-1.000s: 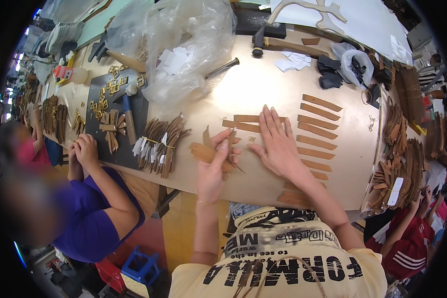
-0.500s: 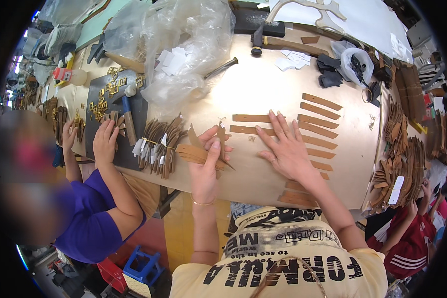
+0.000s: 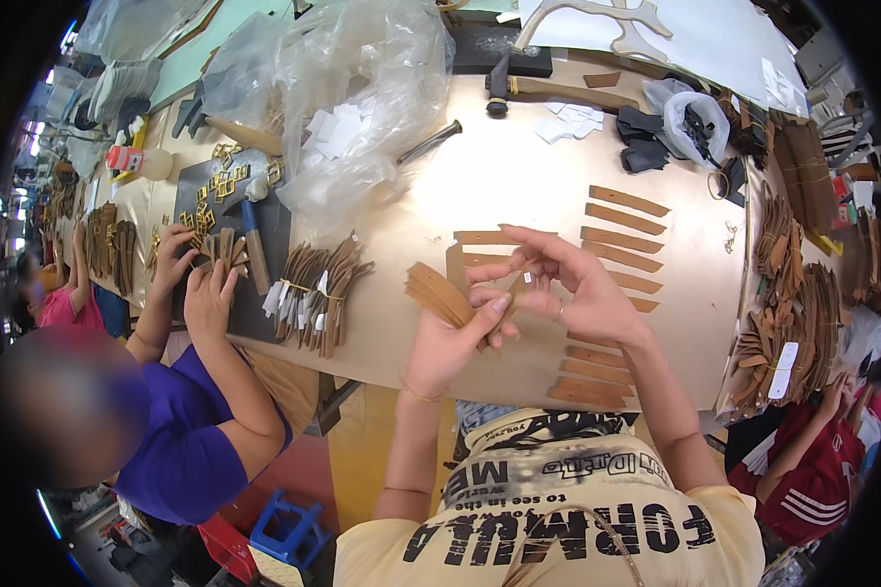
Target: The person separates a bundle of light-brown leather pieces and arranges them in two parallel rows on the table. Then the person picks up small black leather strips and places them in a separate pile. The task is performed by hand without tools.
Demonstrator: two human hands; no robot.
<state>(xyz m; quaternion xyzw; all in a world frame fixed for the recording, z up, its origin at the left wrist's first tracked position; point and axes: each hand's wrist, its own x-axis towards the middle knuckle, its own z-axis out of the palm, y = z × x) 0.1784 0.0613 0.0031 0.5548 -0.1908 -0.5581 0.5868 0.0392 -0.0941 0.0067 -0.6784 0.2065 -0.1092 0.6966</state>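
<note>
In the centre of the frame, in the head view, the left hand was closed, its thumb pressed over a fan of brown strips whose loose ends pointed to the upper left. Just right of it was the right hand, fingers half curled and thumb drawn in toward the left fingertips; a small brown piece showed between the two, but whether the right hand had hold of it could not be told. Just above them, flat strips lay on the surface, partly covered by the fingers, and right of centre ran a column of similar strips, interrupted by the right hand and wrist. The held strips looked thin and light, bendable yet firm enough to keep their shape, perhaps leather, with flat faces that might slide over one another; a thumb-and-finger pinch across those faces, near mid-length, seemed the surest hold
</note>
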